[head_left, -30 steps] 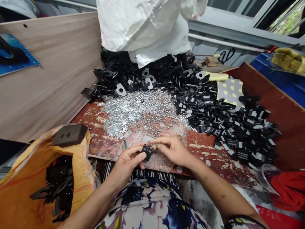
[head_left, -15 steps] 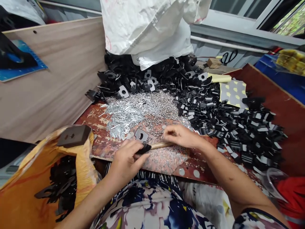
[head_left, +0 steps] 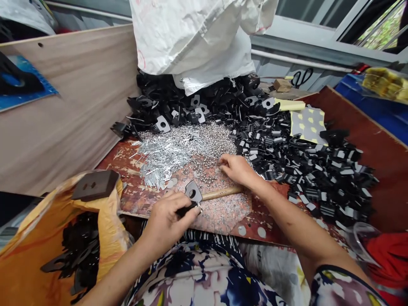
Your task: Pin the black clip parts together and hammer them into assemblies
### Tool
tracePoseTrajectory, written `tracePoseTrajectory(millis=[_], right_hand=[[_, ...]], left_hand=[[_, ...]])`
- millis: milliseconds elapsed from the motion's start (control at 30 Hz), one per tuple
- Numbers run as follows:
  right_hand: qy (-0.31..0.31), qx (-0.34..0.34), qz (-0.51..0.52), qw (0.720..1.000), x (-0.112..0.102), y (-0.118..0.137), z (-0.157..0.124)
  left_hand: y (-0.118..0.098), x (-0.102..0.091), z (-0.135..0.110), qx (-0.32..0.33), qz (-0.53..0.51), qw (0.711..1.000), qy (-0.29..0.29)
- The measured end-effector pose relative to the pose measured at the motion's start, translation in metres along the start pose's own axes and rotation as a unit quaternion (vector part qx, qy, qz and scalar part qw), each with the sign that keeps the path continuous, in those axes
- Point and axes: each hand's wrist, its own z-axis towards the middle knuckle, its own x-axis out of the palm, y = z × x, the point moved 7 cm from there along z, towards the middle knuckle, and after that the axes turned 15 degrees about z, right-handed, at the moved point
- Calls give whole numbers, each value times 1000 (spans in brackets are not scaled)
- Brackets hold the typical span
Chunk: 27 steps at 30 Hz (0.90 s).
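Note:
My left hand (head_left: 172, 214) is closed around a black plastic clip (head_left: 193, 192), whose flat grey face with a round hole points up and away from me. A small shiny metal bit shows at the clip's near end, by my thumb. My right hand (head_left: 236, 169) has its fingertips pinched together at the near edge of a heap of tiny metal pieces (head_left: 213, 142). Whether anything is between those fingers is hidden. Below this hand, a wooden rod (head_left: 221, 194) lies on the worn red tabletop (head_left: 137, 197), running from the clip towards my right wrist.
Thin metal pins (head_left: 165, 157) lie heaped at the centre left. Black plastic parts (head_left: 280, 144) cover the right side and back, under a white sack (head_left: 197, 38). An orange bag (head_left: 111, 238) with a dark block (head_left: 95, 185) stands at left. A wooden board (head_left: 79, 97) walls the left.
My right hand has moved slightly up, off the wooden rod towards the metal pieces. The clip in my left hand has turned, and a shiny bit now shows at its end.

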Motion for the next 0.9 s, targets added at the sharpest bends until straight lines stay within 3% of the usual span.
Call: tracePoseTrajectory(millis=[67, 167, 333, 500, 633, 700, 767, 833, 900], right_hand=[[-56, 3, -64, 996, -6, -5, 16], [-59, -8, -109, 992, 2, -7, 29], [-42, -26, -175, 983, 10, -10, 29], [-23, -67, -216, 974, 11, -7, 30], [-44, -86, -221, 970, 0, -3, 22], [-89, -94, -164, 978, -8, 5, 8], [-140, -115, -23, 983, -14, 20, -13], [-155, -147, 139, 967, -10, 40, -39], [-136, -189, 231, 945, 3, 64, -61]], left_hand=[[15, 1, -1, -70, -62, 996, -9], [34, 8, -7, -164, -177, 970, -24], [50, 23, -19, -274, -365, 890, -1], [53, 26, -27, -321, -434, 842, -9], [54, 28, -32, -321, -490, 810, -13], [54, 28, -32, -310, -524, 793, -17], [54, 26, -32, -302, -552, 777, -24], [52, 23, -31, -296, -575, 762, -35], [50, 22, -29, -294, -589, 751, -47]])
